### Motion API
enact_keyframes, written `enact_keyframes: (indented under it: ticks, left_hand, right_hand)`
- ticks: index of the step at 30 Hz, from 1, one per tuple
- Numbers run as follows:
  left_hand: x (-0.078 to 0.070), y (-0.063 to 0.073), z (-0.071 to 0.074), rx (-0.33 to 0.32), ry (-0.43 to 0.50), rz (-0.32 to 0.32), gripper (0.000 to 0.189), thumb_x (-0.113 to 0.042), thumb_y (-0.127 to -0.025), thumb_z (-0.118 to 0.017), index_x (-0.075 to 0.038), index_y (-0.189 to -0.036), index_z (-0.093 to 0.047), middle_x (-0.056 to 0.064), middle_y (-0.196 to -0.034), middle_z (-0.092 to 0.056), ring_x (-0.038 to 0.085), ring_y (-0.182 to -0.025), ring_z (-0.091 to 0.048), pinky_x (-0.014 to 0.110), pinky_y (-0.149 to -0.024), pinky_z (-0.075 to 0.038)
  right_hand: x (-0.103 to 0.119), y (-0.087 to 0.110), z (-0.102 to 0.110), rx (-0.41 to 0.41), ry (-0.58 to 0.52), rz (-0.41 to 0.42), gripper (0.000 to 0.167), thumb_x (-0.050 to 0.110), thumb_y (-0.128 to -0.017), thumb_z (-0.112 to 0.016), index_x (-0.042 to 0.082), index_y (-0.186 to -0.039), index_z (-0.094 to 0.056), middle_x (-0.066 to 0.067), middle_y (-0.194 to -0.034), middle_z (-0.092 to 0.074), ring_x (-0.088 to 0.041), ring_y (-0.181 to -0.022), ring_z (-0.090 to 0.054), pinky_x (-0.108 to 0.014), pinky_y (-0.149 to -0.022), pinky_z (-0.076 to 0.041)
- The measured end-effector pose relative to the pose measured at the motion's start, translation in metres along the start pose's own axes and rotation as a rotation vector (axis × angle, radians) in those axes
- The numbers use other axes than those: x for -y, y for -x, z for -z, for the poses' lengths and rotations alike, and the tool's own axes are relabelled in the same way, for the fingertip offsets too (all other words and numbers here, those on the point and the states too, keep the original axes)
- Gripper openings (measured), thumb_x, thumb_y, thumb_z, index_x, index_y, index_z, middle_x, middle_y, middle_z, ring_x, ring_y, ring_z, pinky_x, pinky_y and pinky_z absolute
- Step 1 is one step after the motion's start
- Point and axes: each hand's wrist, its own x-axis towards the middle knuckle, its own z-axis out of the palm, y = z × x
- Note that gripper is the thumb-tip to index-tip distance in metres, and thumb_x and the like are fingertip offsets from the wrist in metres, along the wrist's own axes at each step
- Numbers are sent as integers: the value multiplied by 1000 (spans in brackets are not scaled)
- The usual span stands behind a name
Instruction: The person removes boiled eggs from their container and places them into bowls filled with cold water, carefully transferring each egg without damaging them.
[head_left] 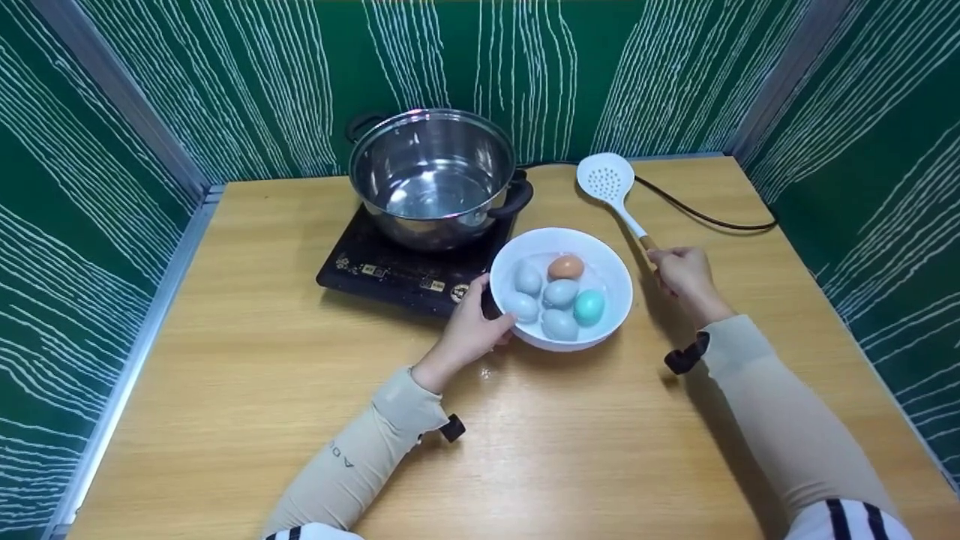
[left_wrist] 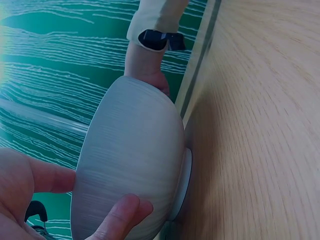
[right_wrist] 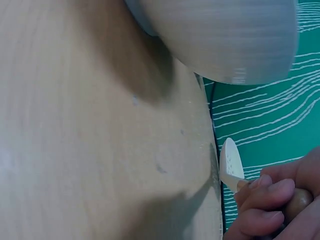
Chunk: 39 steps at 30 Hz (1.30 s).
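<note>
My left hand [head_left: 472, 322] grips the left rim of a white bowl [head_left: 564, 238], thumb at the edge and fingers against the outside. In the bowl lie several pale blue eggs [head_left: 561, 294], one brown egg [head_left: 566, 267] and one turquoise egg [head_left: 589, 307]. The left wrist view has the bowl's outer wall [left_wrist: 130, 145] side-on; whether its foot touches the table I cannot tell. To the right of the bowl, my right hand [head_left: 684, 276] holds a white slotted skimmer [head_left: 606, 178] by its wooden handle. In the right wrist view, fingers [right_wrist: 260, 200] curl round that handle.
A steel pot [head_left: 431, 191] with dark handles stands on a black induction cooker [head_left: 390, 274], behind and left of the bowl. A black cord [head_left: 705, 217] runs along the back right of the wooden table [head_left: 262, 360]. Green walls with white lines [head_left: 525, 75] enclose the table's back and sides.
</note>
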Motion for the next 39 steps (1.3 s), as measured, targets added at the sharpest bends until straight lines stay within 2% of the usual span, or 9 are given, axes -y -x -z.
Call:
enact_keyframes:
  ticks: [5, 10, 16, 19, 24, 27, 32, 36, 39]
  left_hand:
    - [0, 1, 0, -2, 1, -5, 78, -6, -96, -70, 2, -165, -33, 33, -159, -44, 23, -77, -71, 42, -73, -73]
    - [0, 1, -1, -12, 4, -18, 78, -5, -94, -69, 4, -163, -35, 33, -157, -46, 21, -75, -69, 37, -69, -72]
    - [0, 1, -1, -13, 10, -16, 77, -4, -93, -68, 4, -163, -35, 34, -157, -46, 20, -75, -69, 34, -67, -71]
    - [0, 1, -1, -9, 10, -15, 78, -4, -94, -68, 4, -163, -34, 34, -157, -45, 21, -76, -69, 34, -67, -71]
    - [0, 1, 0, -7, 9, -22, 78, -5, -94, -69, 4, -163, -35, 34, -157, -45, 22, -79, -69, 32, -67, -71]
    - [0, 1, 0, -2, 7, -19, 77, -5, -95, -69, 3, -163, -35, 34, -157, -45, 23, -79, -70, 34, -68, -72]
    - [-2, 1, 2, 1, -24, -13, 77, -5, -96, -69, 2, -164, -34, 35, -154, -49, 32, -76, -75, 39, -67, -72]
    - [-2, 1, 3, 3, -53, -12, 78, -7, -97, -70, 2, -165, -33, 35, -154, -49, 34, -74, -75, 33, -61, -69]
    - [-2, 1, 4, 5, -77, -11, 79, -10, -97, -71, 1, -165, -33, 35, -155, -49, 26, -68, -72, 26, -57, -65]
  right_hand:
    - [-5, 0, -7, -23, 7, -30, 34, 28, -110, -57, -4, -121, -62, 7, -64, -54, -9, -53, -48, -22, -44, -39]
    - [-9, 0, -13, -35, 44, -27, 39, 31, -110, -57, -3, -127, -62, 7, -66, -53, -9, -54, -48, -24, -44, -41]
    - [-14, 2, -16, 0, 156, 36, 44, 28, -109, -50, -5, -137, -56, 3, -71, -57, -11, -56, -52, -24, -47, -46]
    - [-16, 2, -17, 26, 230, 50, 41, 28, -110, -49, -4, -135, -55, 0, -77, -58, -13, -60, -56, -25, -51, -49]
    - [-17, 1, -15, 52, 342, 84, 39, 31, -110, -52, -3, -128, -58, 2, -73, -60, -13, -62, -60, -26, -54, -50]
    - [-16, 2, -15, 31, 378, 111, 43, 31, -108, -55, -6, -129, -63, 2, -69, -64, -12, -59, -62, -25, -53, -50]
    - [-17, 2, -17, -24, 407, 152, 44, 26, -106, -59, -9, -131, -68, -1, -71, -69, -10, -54, -63, -23, -48, -51]
    - [-19, 1, -19, -46, 424, 183, 39, 23, -105, -61, -8, -125, -71, -2, -68, -68, -11, -51, -62, -23, -46, -49]
    - [-22, 1, -20, -77, 471, 237, 35, 22, -102, -63, -6, -119, -75, -1, -67, -69, -12, -55, -60, -24, -51, -47]
